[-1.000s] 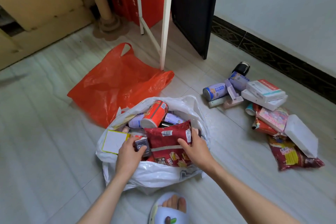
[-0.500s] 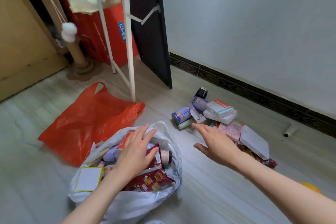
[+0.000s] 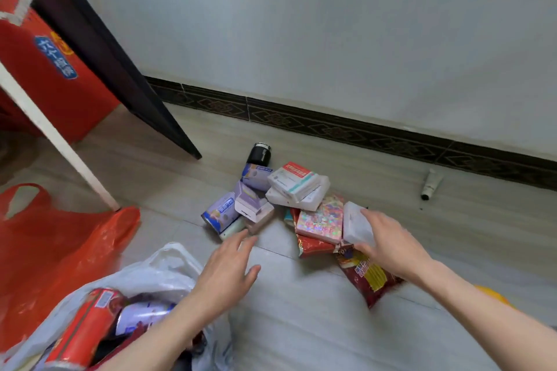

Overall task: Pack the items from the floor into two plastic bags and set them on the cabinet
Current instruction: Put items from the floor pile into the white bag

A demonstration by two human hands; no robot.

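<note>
Item: white plastic box (image 3: 357, 224), light, stiff, slick; your right hand (image 3: 388, 245) fingers are curling round its long edges on the floor pile; left hand (image 3: 224, 269) fingers are hovering spread

Head view — close, angled down at floor (image 3: 301, 325)

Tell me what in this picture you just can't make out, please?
All in the head view:
- White bag: its lower part is cut off by the bottom edge and the left hand covers some contents.
- Red snack packet: mostly hidden under the holographic box.
- Printing on the boxes: too blurred to read.
- Right hand on the white box: whether it grips yet is unclear.
</note>
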